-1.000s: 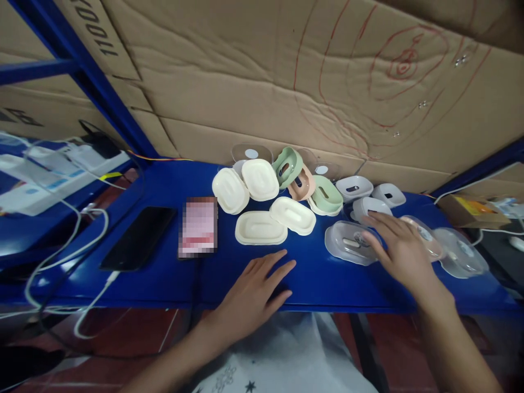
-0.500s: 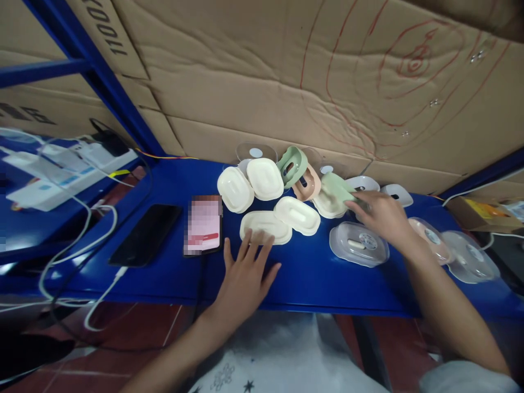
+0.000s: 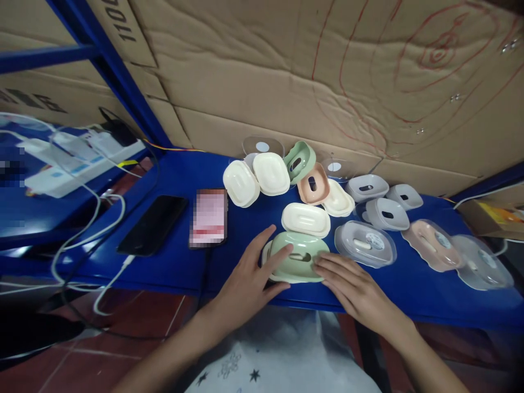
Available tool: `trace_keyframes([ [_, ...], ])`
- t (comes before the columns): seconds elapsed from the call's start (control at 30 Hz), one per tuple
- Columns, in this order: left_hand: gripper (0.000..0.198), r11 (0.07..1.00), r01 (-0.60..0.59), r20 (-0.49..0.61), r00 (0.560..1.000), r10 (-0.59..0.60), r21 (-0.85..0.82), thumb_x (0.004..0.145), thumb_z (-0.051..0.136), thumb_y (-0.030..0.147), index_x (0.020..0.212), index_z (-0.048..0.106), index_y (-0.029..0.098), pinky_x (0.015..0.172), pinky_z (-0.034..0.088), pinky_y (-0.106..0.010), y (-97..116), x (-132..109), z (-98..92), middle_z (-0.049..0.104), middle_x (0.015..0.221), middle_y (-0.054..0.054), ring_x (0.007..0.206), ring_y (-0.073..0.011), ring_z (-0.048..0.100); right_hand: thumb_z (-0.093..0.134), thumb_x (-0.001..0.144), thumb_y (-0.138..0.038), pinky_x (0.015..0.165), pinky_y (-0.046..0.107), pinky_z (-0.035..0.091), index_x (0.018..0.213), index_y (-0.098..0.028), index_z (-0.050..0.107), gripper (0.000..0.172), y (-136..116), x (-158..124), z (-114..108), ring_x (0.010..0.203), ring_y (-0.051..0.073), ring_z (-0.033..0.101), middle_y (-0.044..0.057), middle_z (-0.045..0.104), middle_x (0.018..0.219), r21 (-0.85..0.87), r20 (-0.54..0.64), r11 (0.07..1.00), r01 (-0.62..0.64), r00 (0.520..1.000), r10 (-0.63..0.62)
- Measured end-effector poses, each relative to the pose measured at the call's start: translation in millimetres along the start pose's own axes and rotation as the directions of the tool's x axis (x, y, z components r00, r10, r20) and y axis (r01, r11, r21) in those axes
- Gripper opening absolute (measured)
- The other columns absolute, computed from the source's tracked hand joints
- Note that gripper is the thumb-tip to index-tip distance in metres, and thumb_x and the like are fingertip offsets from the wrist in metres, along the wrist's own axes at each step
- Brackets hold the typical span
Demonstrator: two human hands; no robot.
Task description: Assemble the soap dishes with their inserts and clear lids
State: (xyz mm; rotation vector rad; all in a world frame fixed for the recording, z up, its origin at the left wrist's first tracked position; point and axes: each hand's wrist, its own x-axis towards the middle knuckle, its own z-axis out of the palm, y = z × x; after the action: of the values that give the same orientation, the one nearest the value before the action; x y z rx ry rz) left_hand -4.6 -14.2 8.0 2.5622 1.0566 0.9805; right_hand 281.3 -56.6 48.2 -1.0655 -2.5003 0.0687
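In the head view, a pale green oval soap dish (image 3: 301, 271) with a slot in its middle rests on a cream base (image 3: 267, 252) near the table's front edge. My left hand (image 3: 249, 271) holds its left end, with one finger reaching over the top and the thumb at the near side. Against the right end, my right hand (image 3: 352, 285) presses with its fingers together. Just behind lies a cream oval piece (image 3: 305, 220). A lidded grey soap box (image 3: 364, 244) is to the right of the dish.
Cream pieces (image 3: 271, 173), a green dish (image 3: 301, 162) and a pink dish (image 3: 313, 184) stand at the back. Grey dishes (image 3: 367, 187) and a pink lidded box (image 3: 434, 245) lie right. Two phones (image 3: 152, 225), cables and a power strip (image 3: 82, 169) are left.
My right hand has brought the green soap dish from the back right to the front, onto the cream base. My left hand has moved right and now grips it too.
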Motion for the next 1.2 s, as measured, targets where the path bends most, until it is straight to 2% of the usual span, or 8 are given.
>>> trace_keyframes([
  [0.3, 0.045, 0.965, -0.108, 0.094, 0.992, 0.088, 0.239, 0.104, 0.065, 0.048, 0.141, 0.064, 0.022, 0.111, 0.058, -0.057, -14, -2, 0.1, 0.059, 0.158, -0.013, 0.147, -0.0365, 0.055, 0.061, 0.106, -0.020, 0.118, 0.047, 0.056, 0.139, -0.016, 0.068, 0.034, 9, 20, 6, 0.141, 0.025, 0.062, 0.011, 0.072, 0.140, 0.008, 0.058, 0.998, 0.067, 0.996, -0.067],
  [0.43, 0.049, 0.965, -0.112, 0.125, 0.989, 0.084, 0.237, 0.103, 0.067, 0.049, 0.143, 0.063, 0.021, 0.109, 0.059, -0.057, -11, 1, 0.0, 0.057, 0.160, -0.014, 0.147, -0.0382, 0.054, 0.058, 0.108, -0.024, 0.117, 0.049, 0.056, 0.135, -0.022, 0.070, 0.030, 32, 34, -10, 0.134, 0.024, 0.067, 0.008, 0.074, 0.138, 0.039, 0.064, 0.997, 0.069, 0.995, -0.071],
  [0.53, 0.049, 0.981, -0.077, 0.142, 0.988, 0.052, 0.177, 0.105, 0.065, 0.049, 0.146, 0.060, 0.022, 0.110, 0.058, -0.059, -9, 2, 0.9, 0.053, 0.163, -0.013, 0.151, -0.0375, 0.050, 0.052, 0.109, -0.030, 0.109, 0.053, 0.057, 0.135, -0.025, 0.071, 0.032, 82, 63, -28, 0.126, 0.027, 0.071, 0.009, 0.076, 0.133, 0.009, -0.139, 0.985, -0.173, 0.975, 0.172],
  [0.67, 0.041, 0.996, -0.012, 0.116, 0.993, 0.002, 0.085, 0.106, 0.064, 0.041, 0.144, 0.060, 0.026, 0.114, 0.056, -0.060, -5, 0, 1.5, 0.051, 0.165, -0.010, 0.153, -0.0355, 0.047, 0.063, 0.101, -0.047, 0.096, 0.048, 0.061, 0.143, -0.018, 0.064, 0.051, 160, 122, -34, 0.113, 0.031, 0.075, 0.015, 0.077, 0.130, 0.063, -0.245, 0.805, -0.590, 0.773, 0.585],
  [0.77, 0.039, 0.999, 0.029, 0.094, 0.995, -0.031, 0.017, 0.106, 0.064, 0.035, 0.144, 0.059, 0.027, 0.117, 0.055, -0.059, -3, -1, 1.0, 0.053, 0.162, -0.010, 0.154, -0.0338, 0.047, 0.069, 0.096, -0.049, 0.095, 0.045, 0.058, 0.145, -0.016, 0.063, 0.060, 194, 160, -28, 0.106, 0.032, 0.076, 0.014, 0.081, 0.116, -0.019, -0.158, 0.742, -0.670, 0.735, 0.660],
  [0.87, 0.045, 0.998, 0.051, 0.094, 0.994, -0.048, -0.034, 0.105, 0.065, 0.034, 0.149, 0.055, 0.027, 0.119, 0.053, -0.058, -3, 0, 0.7, 0.054, 0.160, -0.011, 0.152, -0.0323, 0.049, 0.074, 0.090, -0.038, 0.092, 0.043, 0.056, 0.128, -0.017, 0.074, 0.043, 204, 179, -28, 0.102, 0.033, 0.075, 0.012, 0.081, 0.105, -0.072, -0.152, 0.735, -0.675, 0.735, 0.660],
  [1.0, 0.053, 0.995, 0.076, 0.104, 0.992, -0.069, -0.066, 0.105, 0.066, 0.033, 0.154, 0.048, 0.028, 0.119, 0.052, -0.059, -4, 1, 0.0, 0.052, 0.160, -0.012, 0.150, -0.0324, 0.051, 0.064, 0.090, -0.024, 0.088, 0.041, 0.053, 0.103, -0.017, 0.076, 0.019, 202, 174, -50, 0.101, 0.032, 0.072, 0.015, 0.079, 0.104, -0.155, -0.244, 0.696, -0.701, 0.710, 0.661],
  [1.2, 0.076, 0.969, 0.192, 0.137, 0.976, -0.171, -0.158, 0.103, 0.069, 0.034, 0.167, 0.028, 0.034, 0.120, 0.052, -0.058, -3, 0, -2.3, 0.040, 0.169, -0.014, 0.153, -0.0341, 0.049, 0.055, 0.096, -0.024, 0.082, 0.036, 0.050, 0.118, -0.014, 0.065, 0.026, 168, 110, -78, 0.088, 0.024, 0.070, 0.015, 0.075, 0.104, -0.297, -0.469, 0.700, -0.649, 0.738, 0.485],
])
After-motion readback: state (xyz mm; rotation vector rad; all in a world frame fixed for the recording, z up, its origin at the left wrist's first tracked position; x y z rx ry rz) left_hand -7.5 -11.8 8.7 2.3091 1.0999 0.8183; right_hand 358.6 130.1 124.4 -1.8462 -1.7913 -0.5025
